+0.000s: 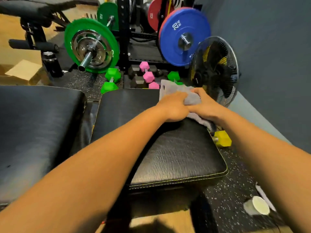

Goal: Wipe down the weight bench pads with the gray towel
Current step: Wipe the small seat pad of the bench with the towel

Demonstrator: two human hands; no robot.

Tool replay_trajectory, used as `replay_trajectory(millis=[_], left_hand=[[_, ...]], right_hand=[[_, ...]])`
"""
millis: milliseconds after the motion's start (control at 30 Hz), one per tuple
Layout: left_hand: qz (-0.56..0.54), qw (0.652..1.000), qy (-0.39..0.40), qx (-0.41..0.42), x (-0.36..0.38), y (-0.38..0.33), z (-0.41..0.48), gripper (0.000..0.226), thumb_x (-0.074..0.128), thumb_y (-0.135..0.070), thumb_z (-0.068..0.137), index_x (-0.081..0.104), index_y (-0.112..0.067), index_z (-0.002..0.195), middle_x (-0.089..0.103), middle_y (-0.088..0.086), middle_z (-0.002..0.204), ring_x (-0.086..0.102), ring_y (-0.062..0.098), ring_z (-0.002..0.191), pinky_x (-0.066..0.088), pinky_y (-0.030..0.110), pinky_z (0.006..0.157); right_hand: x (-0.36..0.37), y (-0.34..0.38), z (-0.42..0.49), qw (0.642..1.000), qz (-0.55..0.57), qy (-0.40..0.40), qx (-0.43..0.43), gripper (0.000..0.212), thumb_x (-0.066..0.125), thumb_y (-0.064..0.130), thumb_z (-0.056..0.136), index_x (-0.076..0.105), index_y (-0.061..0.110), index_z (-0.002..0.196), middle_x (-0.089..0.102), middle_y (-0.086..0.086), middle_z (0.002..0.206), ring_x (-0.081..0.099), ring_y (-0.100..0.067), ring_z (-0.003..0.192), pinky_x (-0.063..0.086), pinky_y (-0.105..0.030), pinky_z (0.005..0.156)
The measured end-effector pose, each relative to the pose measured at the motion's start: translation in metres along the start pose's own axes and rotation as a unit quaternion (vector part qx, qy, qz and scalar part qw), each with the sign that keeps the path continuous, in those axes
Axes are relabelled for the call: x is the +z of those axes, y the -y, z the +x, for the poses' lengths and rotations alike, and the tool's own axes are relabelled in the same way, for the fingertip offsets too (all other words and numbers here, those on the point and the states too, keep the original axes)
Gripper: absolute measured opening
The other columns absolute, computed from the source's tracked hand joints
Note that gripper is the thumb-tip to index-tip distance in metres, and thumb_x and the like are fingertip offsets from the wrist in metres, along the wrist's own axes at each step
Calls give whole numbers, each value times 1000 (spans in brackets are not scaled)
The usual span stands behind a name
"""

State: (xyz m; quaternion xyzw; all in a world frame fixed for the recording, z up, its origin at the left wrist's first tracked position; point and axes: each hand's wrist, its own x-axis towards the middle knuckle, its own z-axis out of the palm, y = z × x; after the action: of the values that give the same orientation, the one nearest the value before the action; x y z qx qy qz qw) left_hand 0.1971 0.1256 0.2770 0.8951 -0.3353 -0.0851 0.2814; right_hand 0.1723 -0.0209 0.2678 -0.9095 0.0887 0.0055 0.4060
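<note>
View from a head-worn camera, looking down along two bare forearms in a home gym. Two black padded bench sections lie side by side: a left pad [38, 118] and a right pad [176, 155], with a narrow gap between them. One gray towel [175, 91] is bunched at the far right corner of the right pad. Part of it sticks out past the far edge and part hangs over the right edge.

Both hands grasp the towel. The left hand [173, 106] presses down on it with curled fingers. The right hand [205, 105] touches the left one and clutches the folds at the pad's right edge.

The near end of the right pad is bare, bordered by yellow-green stitching. To its right runs a strip of speckled black floor [223, 192], which holds one yellow dumbbell head [222, 138] just beside the pad and one white cup [257, 206] on its side.

One black fan [213, 69] stands just beyond the towel corner, against a blue-gray wall [269, 47]. Past the pads' far edges lie three pink dumbbell heads [148, 76] and three green ones [112, 74]. Behind them stand two green weight plates [75, 39], one blue plate [185, 36] and a red plate [155, 15].
</note>
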Motion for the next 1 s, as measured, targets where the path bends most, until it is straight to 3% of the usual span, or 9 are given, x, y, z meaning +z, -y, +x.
replay_trajectory(millis=[133,300,433,567,667,733,800,900,1000], left_hand=[[63,996,-5,58,11,-16,-60,44,52,-36,94,45,-20,135,51,4,137,47,26,123,38,32,89],[98,989,-54,101,19,-31,-143,49,52,-45,89,44,-25,132,54,-3,131,50,21,114,39,32,91],[145,985,-64,62,3,-33,-188,40,51,-41,86,44,-25,123,55,-6,118,51,18,108,37,28,87],[165,983,-64,-46,-17,-8,-219,37,45,-34,88,41,-21,122,52,-2,118,53,21,106,36,27,80],[128,977,-49,-162,-25,30,-203,53,39,-27,92,30,-4,139,38,15,144,37,29,131,30,30,102],[84,973,-70,-205,-35,51,-183,51,40,-22,94,32,1,139,37,20,146,36,30,133,28,30,104],[58,972,-83,-212,-42,59,-172,43,41,-20,95,39,-1,133,42,20,144,40,29,130,31,29,99],[130,964,-58,-226,-48,39,-188,11,44,-22,91,48,-14,97,59,20,121,52,32,106,29,29,69],[215,958,-54,-184,-39,24,-214,14,41,-21,90,53,-14,93,62,15,106,49,28,83,20,25,59]], right_hand=[[1,-11,-71,1000,22,-10,-12,101,90,44,54,35,23,136,51,4,127,49,-8,112,39,-17,79],[8,-11,-138,984,-170,-4,-60,105,57,88,41,31,46,134,36,-1,142,34,-21,133,36,-37,103],[33,18,-164,911,-376,-3,-170,99,21,92,64,17,41,149,14,-7,159,8,-27,146,13,-53,116],[80,59,-145,881,-401,62,-243,88,19,79,74,0,39,151,-3,-5,162,-6,-28,147,-1,-58,115],[107,88,-94,875,-392,74,-274,97,9,79,61,6,41,150,4,-5,162,0,-28,147,1,-59,115],[119,101,-58,879,-381,71,-277,97,12,82,61,12,42,150,9,-6,161,5,-28,147,4,-58,115],[125,109,-38,888,-366,75,-266,93,23,80,63,16,44,148,16,-7,159,10,-28,146,6,-57,115],[117,106,-53,891,-341,71,-290,90,20,73,57,34,45,142,30,-4,155,23,-25,142,16,-51,114],[105,86,-95,889,-278,73,-356,74,24,63,65,50,43,131,48,3,142,38,-22,132,26,-47,109]])
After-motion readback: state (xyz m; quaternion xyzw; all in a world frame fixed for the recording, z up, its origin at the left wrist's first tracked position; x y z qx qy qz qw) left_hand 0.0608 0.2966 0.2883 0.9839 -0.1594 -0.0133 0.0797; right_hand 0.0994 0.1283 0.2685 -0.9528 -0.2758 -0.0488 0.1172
